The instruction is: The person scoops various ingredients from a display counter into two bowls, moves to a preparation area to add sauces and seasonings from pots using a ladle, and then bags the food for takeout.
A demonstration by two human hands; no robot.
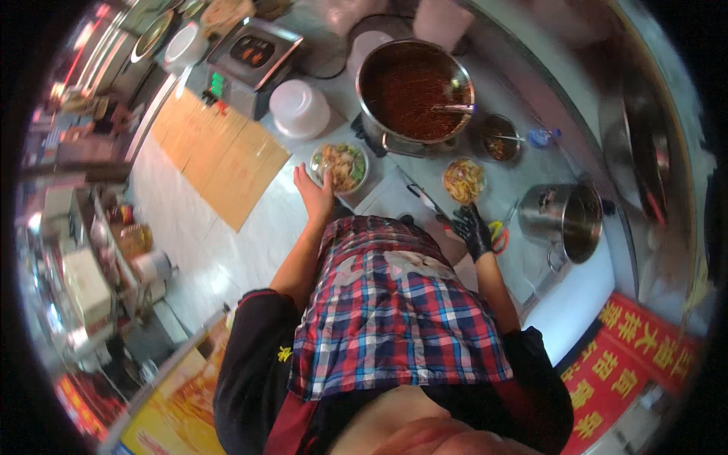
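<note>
My bare left hand (314,194) is at the near left edge of a round clear bowl (341,168) of mixed food with green pieces. Its fingers are spread and the thumb overlaps the rim; whether it presses on the bowl is unclear. My right hand, in a black glove (472,230), has its fingers apart just below a smaller bowl of yellowish food (464,180). A knife (422,196) lies to its left, one end close to the thumb. Scissors with yellow and red handles (499,236) lie beside the glove on the right.
A large steel pot of dark red sauce (412,91) stands ahead, near a small dark container with a spoon (500,139). Another steel pot (549,219) is at right. Stacked white bowls (300,108), a digital scale (256,52) and a cardboard sheet (219,153) are at left.
</note>
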